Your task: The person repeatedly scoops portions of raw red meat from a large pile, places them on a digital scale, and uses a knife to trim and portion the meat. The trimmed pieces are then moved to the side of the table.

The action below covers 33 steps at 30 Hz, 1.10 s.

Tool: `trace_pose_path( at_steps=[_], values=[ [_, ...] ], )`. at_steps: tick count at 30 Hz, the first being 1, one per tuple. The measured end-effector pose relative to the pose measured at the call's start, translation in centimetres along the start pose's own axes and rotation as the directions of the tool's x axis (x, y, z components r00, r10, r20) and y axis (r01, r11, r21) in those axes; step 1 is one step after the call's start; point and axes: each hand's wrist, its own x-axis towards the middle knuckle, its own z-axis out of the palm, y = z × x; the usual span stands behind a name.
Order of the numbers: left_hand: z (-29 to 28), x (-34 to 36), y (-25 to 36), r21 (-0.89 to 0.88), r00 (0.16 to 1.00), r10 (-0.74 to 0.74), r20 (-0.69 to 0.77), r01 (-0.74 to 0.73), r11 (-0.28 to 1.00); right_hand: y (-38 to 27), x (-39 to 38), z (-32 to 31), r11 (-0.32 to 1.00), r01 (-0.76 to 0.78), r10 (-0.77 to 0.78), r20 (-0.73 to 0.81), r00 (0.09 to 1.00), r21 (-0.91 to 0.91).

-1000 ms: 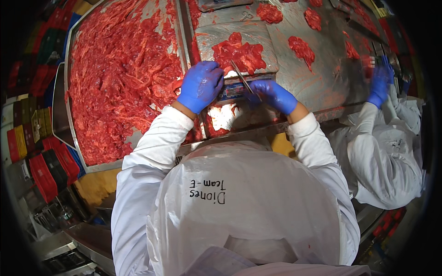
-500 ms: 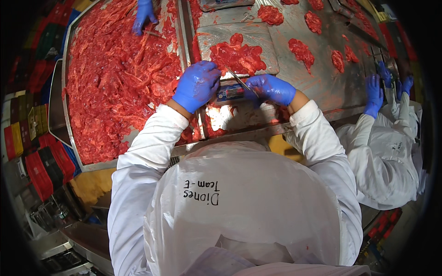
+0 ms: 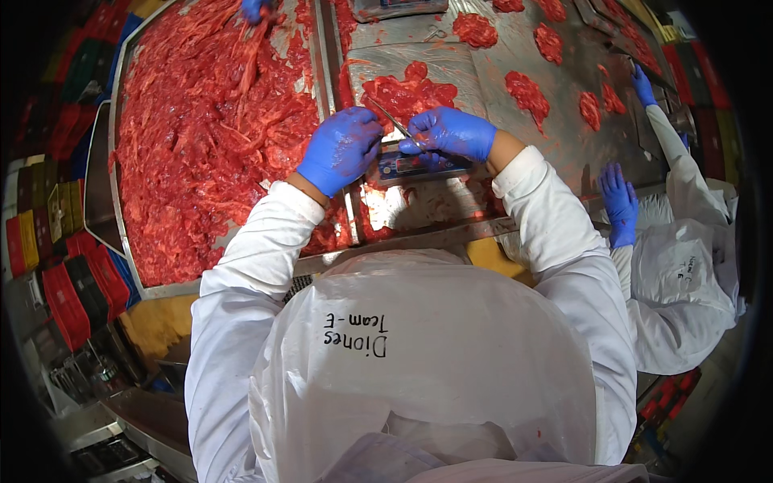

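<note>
My left hand (image 3: 341,149), in a blue glove, has its fingers curled together at the near left edge of a flat red piece of meat (image 3: 412,92). Whatever its fingertips pinch is hidden. In my right hand (image 3: 451,133), also blue-gloved, is a slim pointed metal tool (image 3: 390,119), tweezers or scissors; I cannot tell which. Its tip slants up and left over the meat. The meat rests on a plastic-covered scale platform (image 3: 460,68), whose dark display panel (image 3: 398,166) lies just below my hands.
Left of a metal divider (image 3: 324,56), a wide tray (image 3: 121,161) holds heaped red meat. Separate meat pieces (image 3: 527,95) lie across the steel table (image 3: 515,153). Small scissors (image 3: 435,34) lie behind the scale. Co-workers' gloved hands show at the right (image 3: 618,203) and top left (image 3: 256,10).
My right hand has shifted left and slightly up with the metal tool; my left hand barely moved. The top-left co-worker's hand has drawn back, lifting meat. The right-hand co-worker reaches farther across.
</note>
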Motion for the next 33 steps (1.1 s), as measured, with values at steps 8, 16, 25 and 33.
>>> trace_pose_path(
  at_steps=[8,16,25,33],
  values=[
    [0.2,-1.0,-0.4,-0.008,0.998,0.009,-0.064,-0.009,1.0,-2.2,0.7,0.1,1.0,0.012,-0.012,0.047,0.999,-0.017],
    [0.2,-1.8,-0.1,-0.052,0.997,-0.051,-0.054,0.048,0.997,-3.6,3.3,0.2,0.98,0.021,-0.035,-0.072,0.997,-0.196],
    [1.8,-19.4,-8.1,0.271,0.809,-0.587,0.005,0.564,0.78,5.5,-6.0,5.5,0.981,0.162,-0.139,0.193,0.971,-0.104],
    [0.2,-8.2,-5.3,-0.166,0.729,-0.6,-0.329,0.581,0.797,9.6,-9.9,0.2,0.742,0.56,-0.22,-0.655,0.723,0.369]
  ],
)
